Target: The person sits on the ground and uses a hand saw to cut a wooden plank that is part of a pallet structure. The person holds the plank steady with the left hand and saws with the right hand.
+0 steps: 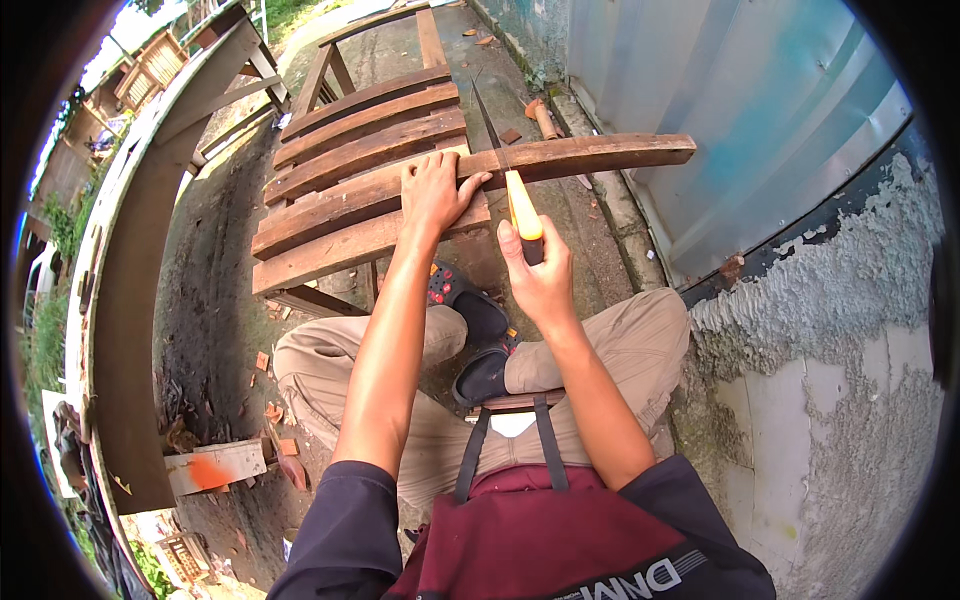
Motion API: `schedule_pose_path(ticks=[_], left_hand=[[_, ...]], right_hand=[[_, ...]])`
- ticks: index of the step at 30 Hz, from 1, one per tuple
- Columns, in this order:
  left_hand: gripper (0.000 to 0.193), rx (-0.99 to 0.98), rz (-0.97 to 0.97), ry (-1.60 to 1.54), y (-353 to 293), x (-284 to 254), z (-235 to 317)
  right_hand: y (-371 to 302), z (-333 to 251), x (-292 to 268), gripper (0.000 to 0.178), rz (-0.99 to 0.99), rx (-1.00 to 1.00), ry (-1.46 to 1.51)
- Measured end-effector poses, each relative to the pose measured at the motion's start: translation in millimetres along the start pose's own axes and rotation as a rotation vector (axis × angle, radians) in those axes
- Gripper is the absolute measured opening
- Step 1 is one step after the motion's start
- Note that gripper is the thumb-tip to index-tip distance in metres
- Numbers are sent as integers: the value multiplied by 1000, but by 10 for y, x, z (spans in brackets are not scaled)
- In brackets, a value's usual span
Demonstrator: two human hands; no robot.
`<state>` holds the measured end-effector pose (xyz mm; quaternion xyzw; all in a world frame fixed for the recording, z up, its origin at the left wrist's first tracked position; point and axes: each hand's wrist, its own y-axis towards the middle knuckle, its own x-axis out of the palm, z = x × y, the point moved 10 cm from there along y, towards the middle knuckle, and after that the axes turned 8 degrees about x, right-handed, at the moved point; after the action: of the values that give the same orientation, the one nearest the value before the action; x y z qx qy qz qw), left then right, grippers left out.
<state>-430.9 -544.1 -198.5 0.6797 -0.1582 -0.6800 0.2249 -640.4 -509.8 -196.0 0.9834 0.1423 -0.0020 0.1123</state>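
Note:
A long brown wooden plank (610,153) lies across a low slatted wooden bench (370,128), and its right end juts out past the bench's side. My left hand (430,198) presses down on the plank, fingers over its far edge and thumb pointing right. In my right hand (545,283) is a handsaw (522,207), gripped by its yellow and black handle. The narrow dark blade points away from me and crosses the plank just right of the bench and of my left thumb. How deep the blade sits in the wood cannot be made out.
A corrugated metal sheet (740,110) and a rough concrete wall (840,270) stand close on the right. On the left runs a big wooden frame (130,300). Wood scraps (290,465) litter the floor; an orange-brown object (543,118) lies beyond the plank.

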Motion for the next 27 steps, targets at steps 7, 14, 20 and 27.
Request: schedule_pose_path(ticks=[7, 14, 20, 27], left_hand=[[65, -81, -33, 31, -202, 194, -67], [62, -145, 73, 27, -154, 115, -3], [59, -99, 126, -42, -90, 23, 79], [59, -104, 120, -60, -179, 22, 26]], right_hand=[[-1504, 190, -641, 25, -24, 232, -26], [-1154, -40, -659, 27, 97, 173, -92], [-361, -106, -297, 31, 97, 101, -167], [-1863, -128, -1020, 13, 3, 254, -150]])
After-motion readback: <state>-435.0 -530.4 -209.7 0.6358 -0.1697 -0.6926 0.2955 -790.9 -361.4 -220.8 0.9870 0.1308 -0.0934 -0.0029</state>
